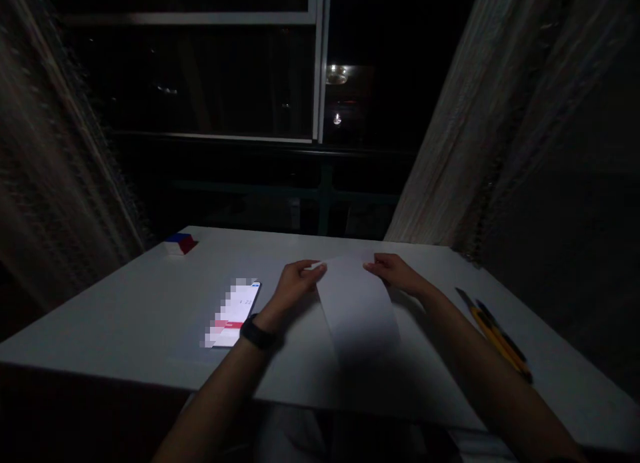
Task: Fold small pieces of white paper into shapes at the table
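A white sheet of paper [356, 309] is held up over the white table [145, 316], its near end curving down toward me. My left hand [297, 284] pinches its far left corner between thumb and fingers. At the far right corner, my right hand [395, 273] grips the paper the same way. A dark band [257, 332] circles my left wrist. Just left of that wrist lies a phone [235, 316] with its screen lit and partly blurred out.
A yellow box cutter [495, 336] lies near the right edge, with a dark slim object [500, 326] alongside. A blue, red and white block [180, 243] sits at the far left corner. Curtains [445, 116] frame a dark window behind the table.
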`<control>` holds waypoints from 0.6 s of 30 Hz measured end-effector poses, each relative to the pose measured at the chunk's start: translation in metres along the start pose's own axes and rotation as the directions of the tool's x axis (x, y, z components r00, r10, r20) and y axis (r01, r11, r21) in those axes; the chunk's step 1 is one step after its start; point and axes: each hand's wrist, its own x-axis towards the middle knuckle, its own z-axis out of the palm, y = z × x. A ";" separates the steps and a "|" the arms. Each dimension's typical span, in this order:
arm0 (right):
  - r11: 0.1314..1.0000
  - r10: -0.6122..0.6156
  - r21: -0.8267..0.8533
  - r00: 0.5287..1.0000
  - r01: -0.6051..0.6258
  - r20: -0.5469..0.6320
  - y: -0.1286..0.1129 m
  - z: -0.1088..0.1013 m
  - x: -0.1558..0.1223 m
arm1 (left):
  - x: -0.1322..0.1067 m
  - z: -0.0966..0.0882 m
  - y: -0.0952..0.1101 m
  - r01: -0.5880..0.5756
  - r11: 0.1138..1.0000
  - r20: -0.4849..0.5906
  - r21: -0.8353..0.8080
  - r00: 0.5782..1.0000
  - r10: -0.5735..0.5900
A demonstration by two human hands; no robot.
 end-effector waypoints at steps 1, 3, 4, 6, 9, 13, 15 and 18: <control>0.999 0.014 0.042 1.000 -0.013 -0.016 0.002 -0.003 -0.006 | 0.007 0.008 -0.001 0.005 0.999 0.002 -0.052 1.000 -0.004; 0.977 0.059 0.204 0.998 -0.053 -0.023 0.008 -0.006 -0.017 | 0.016 0.022 -0.005 -0.002 0.992 -0.060 -0.128 0.998 -0.006; 0.946 0.083 0.315 0.997 -0.081 0.007 0.013 -0.006 -0.022 | 0.019 0.027 -0.008 0.001 0.986 -0.096 -0.169 0.995 -0.017; 0.868 0.104 0.476 0.989 -0.144 0.109 0.026 -0.005 -0.030 | 0.023 0.034 -0.014 0.006 0.970 -0.117 -0.243 0.993 -0.036; 0.857 0.147 0.475 0.978 -0.200 0.147 0.044 -0.005 -0.036 | 0.026 0.037 -0.023 0.024 0.958 -0.066 -0.284 0.997 -0.045; 0.851 0.204 0.456 0.964 -0.261 0.172 0.054 -0.012 -0.037 | 0.023 0.033 -0.031 0.068 0.970 0.006 -0.233 0.998 -0.068; 0.843 0.223 0.446 0.950 -0.300 0.219 0.055 -0.018 -0.039 | 0.020 0.030 -0.032 0.085 0.977 0.009 -0.194 0.996 -0.085; 0.858 0.244 0.380 0.925 -0.346 0.290 0.055 -0.026 -0.043 | 0.015 0.029 -0.030 0.094 0.985 0.006 -0.146 0.996 -0.094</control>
